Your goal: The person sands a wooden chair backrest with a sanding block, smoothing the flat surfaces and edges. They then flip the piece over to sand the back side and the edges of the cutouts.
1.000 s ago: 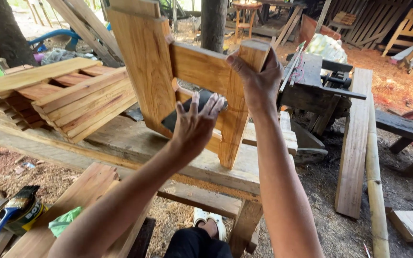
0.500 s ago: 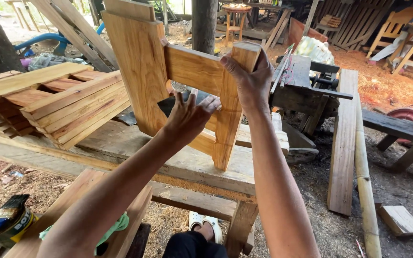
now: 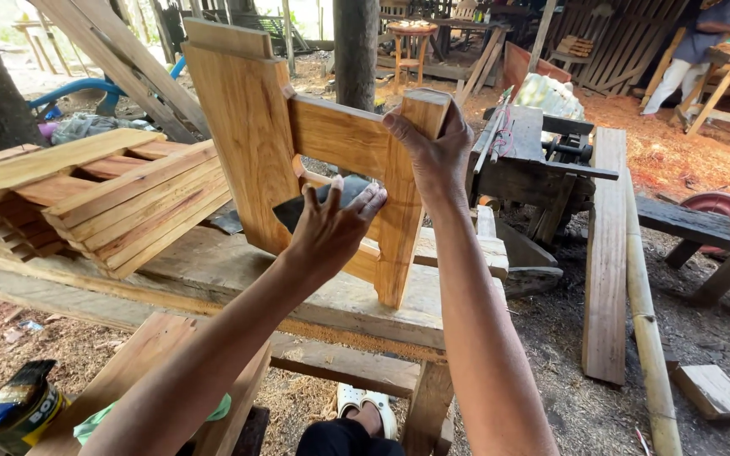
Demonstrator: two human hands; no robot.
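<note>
**Friend:** What are your hands doing?

**Me:** My right hand (image 3: 437, 152) is clamped on top of the frame's short leg. The frame (image 3: 297, 160) stands upright on the desk (image 3: 238, 270), in the middle. My left hand (image 3: 331, 228) is spread flat, pressing a dark sheet (image 3: 310, 207) on the low rail.

**Friend:** What could go wrong?

**Me:** I think the frame could tip if my right hand lets go, because it stands on thin legs. The sheet could slip and scrape my fingers. The plank pile (image 3: 103, 194) on the left might get bumped.

Plank stack (image 3: 103, 203) blocks left; saw bench (image 3: 542, 160) crowds right.
</note>
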